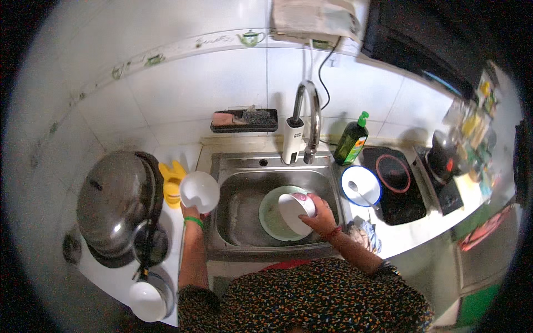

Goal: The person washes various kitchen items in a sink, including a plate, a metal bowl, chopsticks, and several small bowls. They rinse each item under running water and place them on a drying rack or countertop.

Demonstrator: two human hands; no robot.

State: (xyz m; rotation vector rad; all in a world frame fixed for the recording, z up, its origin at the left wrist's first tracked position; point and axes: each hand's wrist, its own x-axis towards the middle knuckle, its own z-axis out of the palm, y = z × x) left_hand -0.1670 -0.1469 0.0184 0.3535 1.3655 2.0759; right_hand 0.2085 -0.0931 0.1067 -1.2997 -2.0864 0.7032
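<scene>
A white bowl (200,190) is in my left hand (192,212), over the left edge of the steel sink (237,224). My right hand (322,217) grips a second bowl (295,212), white with a pink pattern outside. It is tilted above a pale green basin (270,224) that sits in the sink. The basin seems to hold some liquid, though its right side is hidden by the bowl and hand. Behind the sink rises a chrome faucet (316,112) with a white fitting (292,141) beside it.
At left are a large lidded wok (116,204), a yellow holder (173,183) and another white bowl (148,300). A green pump bottle (352,141), a blue-rimmed bowl with a spoon (360,183), a crumpled cloth (366,237) and a black cooktop (395,183) stand right. A sponge tray (243,120) hangs behind.
</scene>
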